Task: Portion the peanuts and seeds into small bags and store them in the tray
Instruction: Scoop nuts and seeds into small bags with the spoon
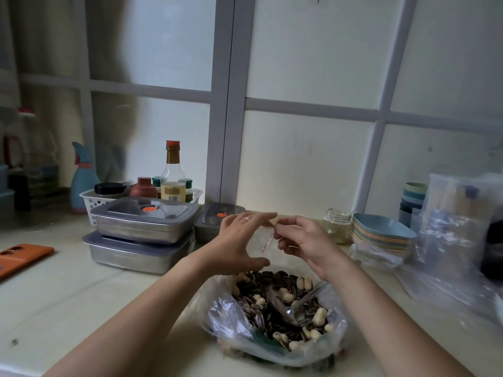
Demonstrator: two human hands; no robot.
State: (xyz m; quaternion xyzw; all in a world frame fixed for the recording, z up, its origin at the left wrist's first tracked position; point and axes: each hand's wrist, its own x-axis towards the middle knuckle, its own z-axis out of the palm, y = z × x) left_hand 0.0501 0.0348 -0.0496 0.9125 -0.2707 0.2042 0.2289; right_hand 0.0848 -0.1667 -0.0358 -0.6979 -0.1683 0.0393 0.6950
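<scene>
Currently, a small clear zip bag with a red strip [267,240] is held above the bench [68,295]. It is pinched at its top edge between the thumb and fingertips of the right hand [304,240]; that grip is closed on the bag. The left hand [239,240] is held just beside it, fingers straight and spread, grip open, nothing held. Whether its fingertips touch the bag cannot be told.

Below both hands a large clear plastic bag [226,314] is laid open on the bench, filled with mixed peanuts in shell and striped seeds [261,284]. A metal spoon [304,300] is rested in the mix, handle towards the right.

Two stacked steel trays with grey lids [141,229] are placed left of the hands, lids on. A stack of pastel bowls [381,235] and a glass jar [337,224] are noted at right, and an orange phone [21,257] at far left.
</scene>
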